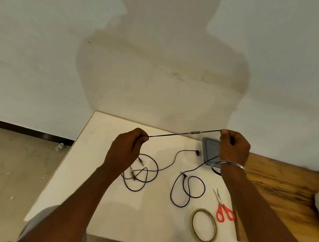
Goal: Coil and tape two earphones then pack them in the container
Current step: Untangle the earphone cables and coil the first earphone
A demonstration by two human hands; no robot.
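A thin black earphone cord (173, 134) is stretched taut in the air above a white table (107, 203), held between two bare hands. The left hand (126, 151) is closed in a loose fist, with the cord's near end pinched at the thumb and fingertips. The right hand (234, 147) is closed too, the far end of the stretch being gripped between thumb and forefinger; a thin metal bangle (228, 163) is worn on that wrist. A small pale inline capsule (195, 132) is fixed on the taut stretch, nearer the right hand.

From the right hand the same cord appears to drop to the table and is laid in a loose open loop (187, 190), just left of a pair of red-handled scissors (222, 207). Left of the scissors again, beneath the left wrist, a second earphone (140, 173) is seen as an untidy black tangle of loops, with one strand running out to a small dark earbud (198, 153). Which loose strand belongs to which earphone cannot be told for certain.

A ring of clear tape (204, 225) is lying flat just below and left of the scissors. A grey, square, lidded container (210, 151) is set beyond the scissors, partly hidden behind the right wrist. The wooden surface (284, 191) adjoins the table to the right of the scissors.
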